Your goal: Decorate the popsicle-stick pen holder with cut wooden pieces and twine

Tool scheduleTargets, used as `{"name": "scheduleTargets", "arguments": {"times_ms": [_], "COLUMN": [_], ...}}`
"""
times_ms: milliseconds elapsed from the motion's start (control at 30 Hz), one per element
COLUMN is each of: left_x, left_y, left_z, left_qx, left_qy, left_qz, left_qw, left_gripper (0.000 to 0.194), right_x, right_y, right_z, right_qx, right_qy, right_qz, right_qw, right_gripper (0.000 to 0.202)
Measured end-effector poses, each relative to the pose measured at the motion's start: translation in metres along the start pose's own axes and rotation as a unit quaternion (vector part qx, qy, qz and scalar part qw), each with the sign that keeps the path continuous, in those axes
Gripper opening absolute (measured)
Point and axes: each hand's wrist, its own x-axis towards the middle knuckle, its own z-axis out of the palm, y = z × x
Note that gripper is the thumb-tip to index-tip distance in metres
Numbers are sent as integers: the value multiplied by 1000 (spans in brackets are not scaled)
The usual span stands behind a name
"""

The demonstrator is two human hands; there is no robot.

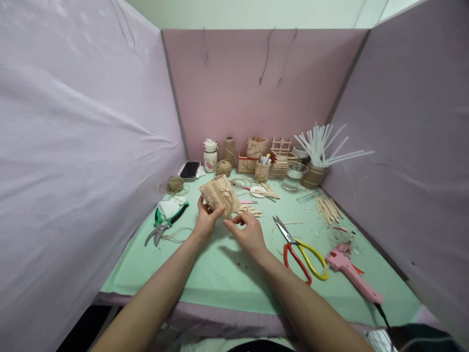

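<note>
A small box made of wooden craft sticks [220, 193], with bow-like decoration on its side, is held tilted above the middle of the table. My left hand [207, 219] grips its lower left side, thumb in front. At its lower right corner, my right hand [247, 232] has thumb and forefinger pinched together; whether they hold the corner or something tiny there I cannot make out. Behind the box lie loose craft sticks [250, 210]. Right of my right hand are scissors [289, 238] with one red and one yellow handle, blades parted.
Green-handled pruning shears [161, 227] lie at left near a twine ball [175, 185]. A pink glue gun [353, 274] with a cord is at front right. Along the back stand a bottle [210, 156], stick-made boxes [247, 164], a glass bowl [293, 177] and a pot of white glue sticks [314, 174].
</note>
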Motion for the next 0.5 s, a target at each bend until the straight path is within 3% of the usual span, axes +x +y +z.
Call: {"name": "scheduleTargets", "arguments": {"times_ms": [167, 500], "left_x": [4, 1], "left_y": [-7, -3], "left_z": [-4, 0], "left_qx": [2, 17], "left_qy": [4, 3], "left_qz": [23, 18], "left_qw": [1000, 1000], "left_gripper": [97, 95], "right_x": [2, 4], "right_y": [2, -1], "right_z": [6, 7], "right_qx": [84, 160], "right_qy": [-62, -75], "right_qz": [82, 133], "right_qw": [991, 975], "right_gripper": [25, 21]}}
